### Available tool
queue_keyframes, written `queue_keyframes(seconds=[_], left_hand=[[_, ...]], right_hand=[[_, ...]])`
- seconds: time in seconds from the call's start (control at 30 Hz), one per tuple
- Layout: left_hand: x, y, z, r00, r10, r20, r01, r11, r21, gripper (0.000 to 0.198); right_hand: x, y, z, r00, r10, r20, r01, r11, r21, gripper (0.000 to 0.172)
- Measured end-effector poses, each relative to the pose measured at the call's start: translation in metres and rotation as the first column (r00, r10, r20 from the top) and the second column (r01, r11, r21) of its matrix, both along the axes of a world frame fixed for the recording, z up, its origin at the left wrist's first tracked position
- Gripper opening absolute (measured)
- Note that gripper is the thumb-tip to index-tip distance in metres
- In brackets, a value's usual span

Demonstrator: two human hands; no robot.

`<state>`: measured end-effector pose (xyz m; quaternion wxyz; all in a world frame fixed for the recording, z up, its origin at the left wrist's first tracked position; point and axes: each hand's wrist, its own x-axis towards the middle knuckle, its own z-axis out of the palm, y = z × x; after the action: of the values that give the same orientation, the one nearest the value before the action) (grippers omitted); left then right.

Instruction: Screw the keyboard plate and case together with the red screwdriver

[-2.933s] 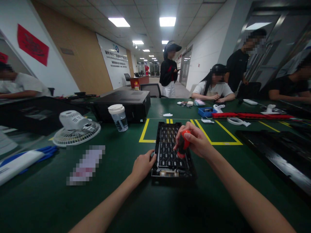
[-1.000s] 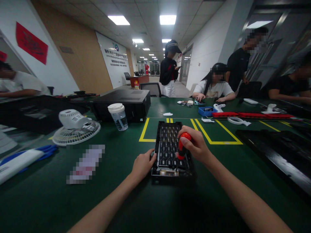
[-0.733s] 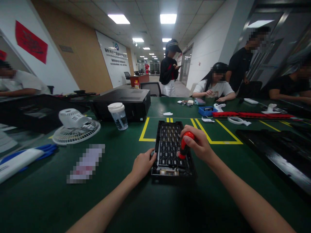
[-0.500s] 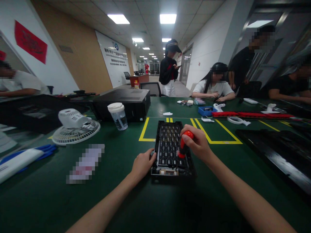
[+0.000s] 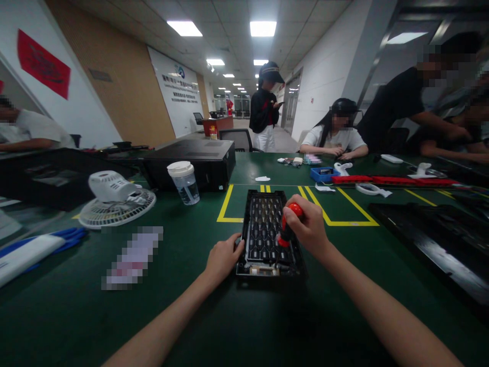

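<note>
A black rectangular casing (image 5: pixel 263 224) with a honeycomb-like inside lies on the table before me. My left hand (image 5: pixel 222 259) is closed on its left edge, the thumb along the rim. In my right hand (image 5: pixel 308 227) is a red and black screwdriver (image 5: pixel 283 239), gripped by its handle and held steeply over the right half of the casing. The screwdriver's tip is too small and dark to make out. Some small pale parts sit along the casing's near end.
To the left are a white fan (image 5: pixel 114 201), a lidded plastic cup (image 5: pixel 184 183), a large black box (image 5: pixel 191 160) and blue-and-white gloves (image 5: pixel 42 252). A blue tray (image 5: pixel 324 175) stands farther back. At right lies a black panel (image 5: pixel 431 244). Several people are around the table.
My hands, the casing and the screwdriver stay almost where they were. At the far right, a standing person in black has leaned over to the right with an arm stretched out.
</note>
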<state>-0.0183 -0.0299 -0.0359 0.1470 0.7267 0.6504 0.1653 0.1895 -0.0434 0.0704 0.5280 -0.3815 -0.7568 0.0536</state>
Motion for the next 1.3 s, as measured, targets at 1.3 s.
queue_keyframes(seconds=[1.3], left_hand=[[-0.004, 0.002, -0.005, 1.000, -0.028, 0.003, 0.027, 0.999, 0.037, 0.044]], right_hand=[[0.003, 0.012, 0.001, 0.709, 0.536, -0.458, -0.691, 0.659, -0.298, 0.015]])
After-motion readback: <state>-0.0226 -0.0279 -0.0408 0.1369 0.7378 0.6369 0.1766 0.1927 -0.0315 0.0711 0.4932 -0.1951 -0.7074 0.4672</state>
